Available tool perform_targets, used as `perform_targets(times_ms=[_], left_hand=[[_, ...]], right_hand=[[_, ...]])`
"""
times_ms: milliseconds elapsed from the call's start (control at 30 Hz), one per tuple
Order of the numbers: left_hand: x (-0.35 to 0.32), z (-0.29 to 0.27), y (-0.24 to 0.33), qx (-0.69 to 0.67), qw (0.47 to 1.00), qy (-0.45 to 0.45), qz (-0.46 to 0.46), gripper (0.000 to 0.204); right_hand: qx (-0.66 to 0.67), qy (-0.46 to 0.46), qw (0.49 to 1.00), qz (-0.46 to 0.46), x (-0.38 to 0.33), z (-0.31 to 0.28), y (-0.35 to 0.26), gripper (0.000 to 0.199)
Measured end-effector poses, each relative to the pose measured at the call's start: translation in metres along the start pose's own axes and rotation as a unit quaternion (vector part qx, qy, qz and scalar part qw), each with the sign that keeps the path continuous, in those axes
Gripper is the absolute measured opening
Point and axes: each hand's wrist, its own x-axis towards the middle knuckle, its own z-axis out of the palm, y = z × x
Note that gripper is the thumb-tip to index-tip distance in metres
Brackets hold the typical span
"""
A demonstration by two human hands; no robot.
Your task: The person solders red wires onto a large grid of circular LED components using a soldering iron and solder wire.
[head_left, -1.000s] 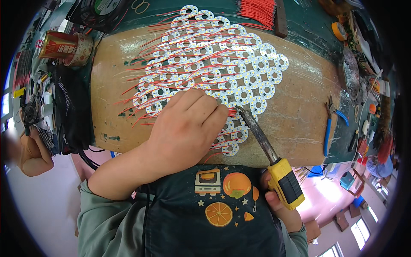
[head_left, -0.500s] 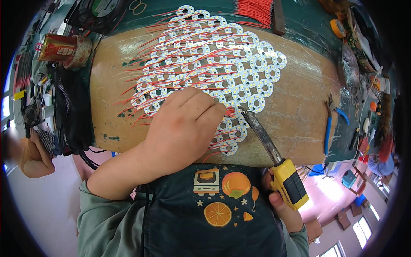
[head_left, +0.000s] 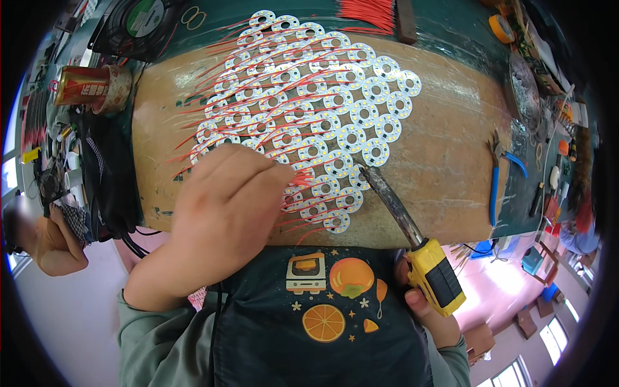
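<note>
A sheet of joined white ring-shaped LED boards (head_left: pixel 351 138) lies on a brown worn board, with thin red wires (head_left: pixel 248 97) trailing left from many of the rings. My left hand (head_left: pixel 229 197) is closed just above the lower left part of the sheet. A small bundle of red wire ends (head_left: pixel 300 178) sticks out to the right from its fingers; the fingertips themselves are mostly hidden. My right hand (head_left: pixel 422 303) grips a soldering iron (head_left: pixel 437 276) by its yellow and black handle. The dark tip of the iron is at the lower right edge of the ring sheet.
Blue-handled pliers (head_left: pixel 495 184) lie right of the brown work board (head_left: pixel 445 168). A bundle of red wires (head_left: pixel 367 13) and a dark bar (head_left: pixel 405 22) lie at the back. At left are a black fan (head_left: pixel 132 26) and a red-gold can (head_left: pixel 80 86). Another person (head_left: pixel 58 238) sits far left.
My left hand has moved left, away from the iron tip, with the red wires in its fingers. The ring sheet appears slightly further left; the soldering iron stays nearly in place.
</note>
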Motion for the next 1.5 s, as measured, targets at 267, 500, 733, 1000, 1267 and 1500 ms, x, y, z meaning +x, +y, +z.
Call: perform_targets(times_ms=[267,500,733,1000,1267,1500], left_hand=[[0.005,0.025,0.005,-0.008,0.996,0.024,0.083,0.031],[0.004,0.045,0.001,-0.009,0.998,-0.003,0.06,0.035],[0.004,0.045,0.001,-0.015,0.998,-0.009,0.06,0.034],[0.003,0.044,0.001,-0.014,0.998,-0.011,0.056,0.034],[0.002,0.046,0.001,-0.015,0.998,-0.008,0.06,0.034],[0.007,0.041,0.007,-0.012,0.999,-0.001,0.043,0.035]], right_hand=[[-0.011,-0.017,1.0,0.018,-0.001,-0.002,0.001,0.055],[-0.014,-0.046,0.998,0.026,-0.004,-0.008,0.005,0.061],[-0.04,-0.059,0.997,0.037,-0.002,-0.009,0.006,0.064],[-0.045,-0.025,0.998,0.026,-0.005,-0.003,0.006,0.064],[0.014,-0.026,1.0,0.004,-0.008,-0.002,0.008,0.055],[0.128,0.036,0.991,-0.004,-0.007,0.004,-0.005,0.049]])
